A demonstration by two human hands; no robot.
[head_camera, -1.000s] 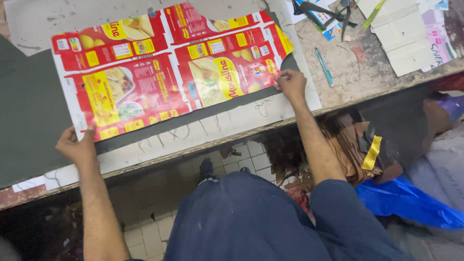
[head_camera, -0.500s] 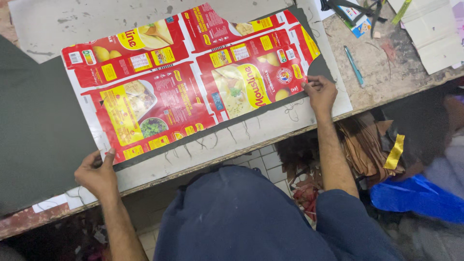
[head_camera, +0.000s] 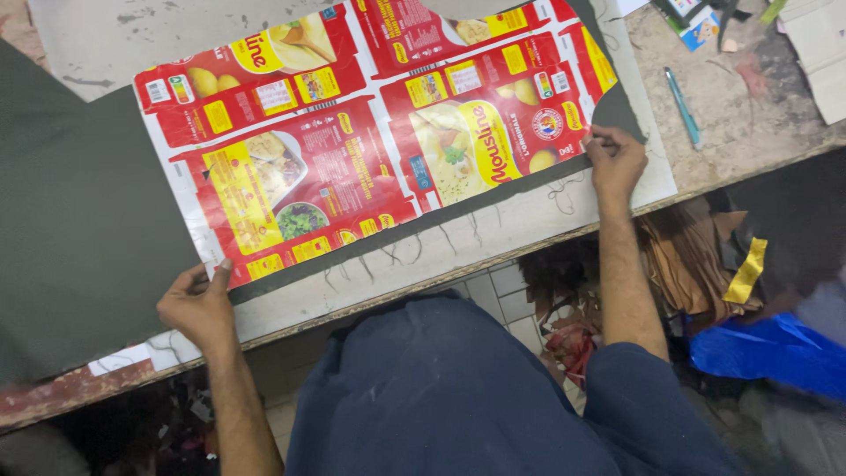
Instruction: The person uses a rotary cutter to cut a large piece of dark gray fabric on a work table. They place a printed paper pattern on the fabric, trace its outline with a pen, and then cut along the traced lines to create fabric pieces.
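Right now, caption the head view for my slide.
Both hands, left hand and right hand, hold a printed red carton sheet on dark material.

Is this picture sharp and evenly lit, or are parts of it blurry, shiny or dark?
Head view: the red and yellow printed sheet is sharp and evenly lit, with only faint sheen; the left hand and right hand on its corners are clear too. Under the table edge it turns shadowy, and the blue plastic at lower right looks soft and blurred.
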